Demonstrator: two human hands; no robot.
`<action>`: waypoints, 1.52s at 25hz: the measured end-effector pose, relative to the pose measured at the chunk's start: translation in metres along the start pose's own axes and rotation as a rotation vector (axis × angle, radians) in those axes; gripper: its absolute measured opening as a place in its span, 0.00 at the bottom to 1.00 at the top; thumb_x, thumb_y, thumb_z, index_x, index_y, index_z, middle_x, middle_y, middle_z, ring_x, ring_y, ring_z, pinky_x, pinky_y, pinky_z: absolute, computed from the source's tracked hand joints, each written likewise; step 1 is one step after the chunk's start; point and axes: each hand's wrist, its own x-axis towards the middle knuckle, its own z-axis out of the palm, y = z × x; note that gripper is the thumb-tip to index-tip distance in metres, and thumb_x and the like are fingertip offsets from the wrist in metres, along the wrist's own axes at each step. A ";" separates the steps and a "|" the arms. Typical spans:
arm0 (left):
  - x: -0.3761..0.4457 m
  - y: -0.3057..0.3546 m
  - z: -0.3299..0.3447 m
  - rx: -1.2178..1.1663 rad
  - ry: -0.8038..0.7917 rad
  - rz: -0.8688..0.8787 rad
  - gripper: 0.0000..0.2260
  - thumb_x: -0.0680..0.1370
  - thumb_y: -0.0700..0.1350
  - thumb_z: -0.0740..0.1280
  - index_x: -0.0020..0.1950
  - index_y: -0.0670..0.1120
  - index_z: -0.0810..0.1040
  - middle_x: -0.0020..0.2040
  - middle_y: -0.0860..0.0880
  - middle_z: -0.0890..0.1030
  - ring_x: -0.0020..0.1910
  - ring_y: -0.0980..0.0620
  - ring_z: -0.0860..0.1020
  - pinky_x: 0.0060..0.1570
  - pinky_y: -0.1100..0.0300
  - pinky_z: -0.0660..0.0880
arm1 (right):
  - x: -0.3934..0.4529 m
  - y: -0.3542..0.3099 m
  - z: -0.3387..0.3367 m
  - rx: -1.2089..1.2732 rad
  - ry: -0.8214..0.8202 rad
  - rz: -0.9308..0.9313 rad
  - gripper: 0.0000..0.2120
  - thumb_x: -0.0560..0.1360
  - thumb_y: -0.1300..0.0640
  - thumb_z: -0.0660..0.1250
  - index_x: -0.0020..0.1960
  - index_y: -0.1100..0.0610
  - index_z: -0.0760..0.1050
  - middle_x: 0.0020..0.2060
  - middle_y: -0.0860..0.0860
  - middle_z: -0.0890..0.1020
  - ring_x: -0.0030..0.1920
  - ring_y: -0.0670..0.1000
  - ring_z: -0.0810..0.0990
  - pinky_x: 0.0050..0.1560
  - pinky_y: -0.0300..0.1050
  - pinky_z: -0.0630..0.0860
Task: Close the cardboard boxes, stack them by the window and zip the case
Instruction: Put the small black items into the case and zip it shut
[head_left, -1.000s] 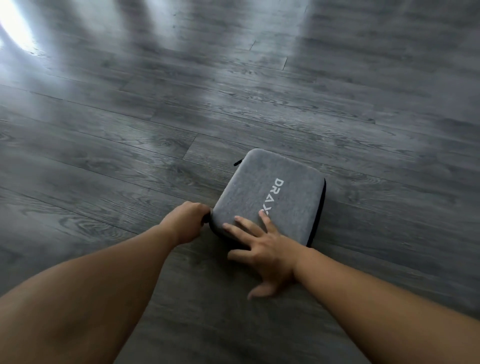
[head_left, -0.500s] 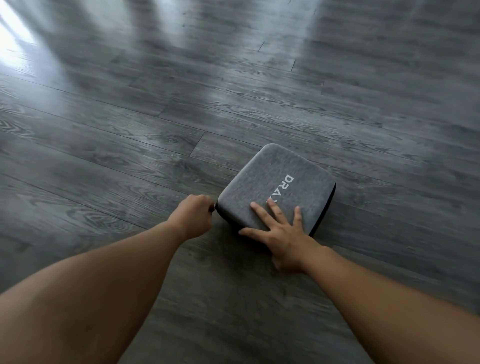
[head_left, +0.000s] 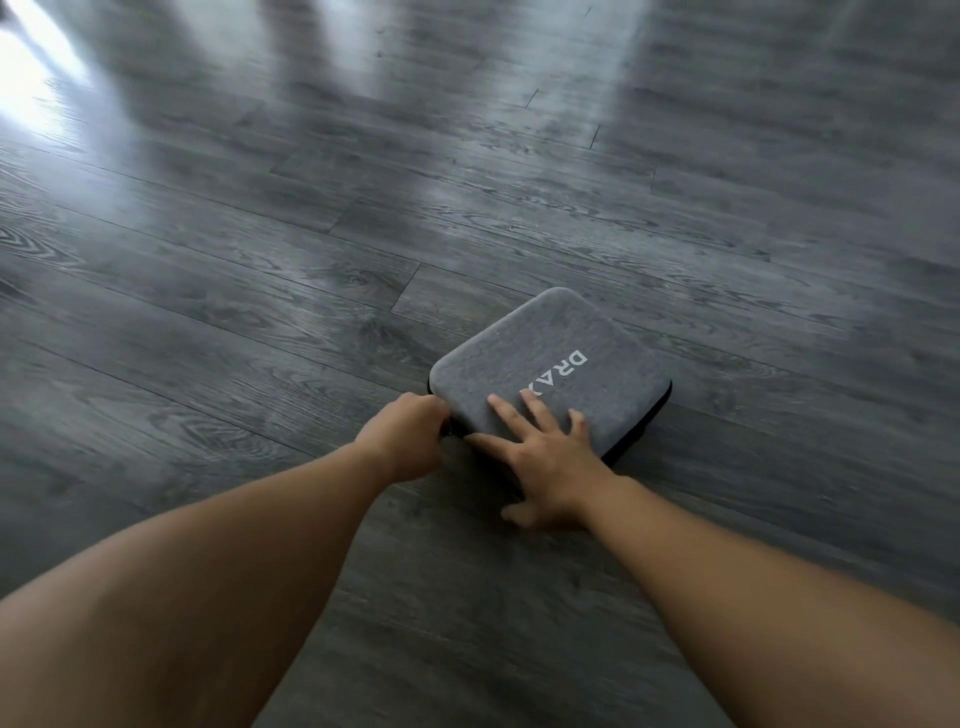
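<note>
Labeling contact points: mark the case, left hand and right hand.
case (head_left: 524, 364): head view, grey fabric lid.
left hand (head_left: 402, 441): head view, back of the curled hand at the case's near corner.
right hand (head_left: 550, 462): head view, back of the hand.

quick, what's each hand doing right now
Left hand: fingers curled at the near left corner of the grey case, apparently pinching the zip pull.
Right hand: open, fingers flat on the case lid.

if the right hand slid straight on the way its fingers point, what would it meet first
Nothing but the grey case itself: the right hand lies flat on its lid, fingers pointing across toward the white lettering. Beyond the far edge, only floor shows.
</note>
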 end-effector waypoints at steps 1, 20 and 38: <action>-0.001 -0.005 -0.003 0.025 0.001 -0.021 0.05 0.73 0.39 0.64 0.46 0.47 0.78 0.44 0.47 0.80 0.41 0.45 0.79 0.43 0.48 0.80 | -0.004 0.008 -0.004 -0.049 -0.020 -0.054 0.51 0.69 0.43 0.75 0.77 0.30 0.41 0.80 0.46 0.33 0.79 0.59 0.32 0.67 0.82 0.43; -0.022 -0.029 -0.022 0.155 0.032 0.041 0.10 0.75 0.37 0.65 0.33 0.45 0.74 0.32 0.52 0.74 0.39 0.45 0.77 0.40 0.50 0.78 | 0.019 -0.054 -0.004 0.067 -0.001 0.280 0.59 0.69 0.38 0.75 0.76 0.36 0.29 0.80 0.56 0.35 0.76 0.75 0.39 0.62 0.86 0.50; -0.026 -0.034 -0.022 0.111 -0.039 -0.167 0.14 0.75 0.36 0.58 0.55 0.49 0.78 0.52 0.46 0.79 0.49 0.42 0.79 0.49 0.45 0.79 | 0.015 0.003 -0.010 -0.029 0.066 0.043 0.46 0.70 0.37 0.73 0.77 0.32 0.45 0.81 0.51 0.43 0.79 0.64 0.41 0.69 0.80 0.46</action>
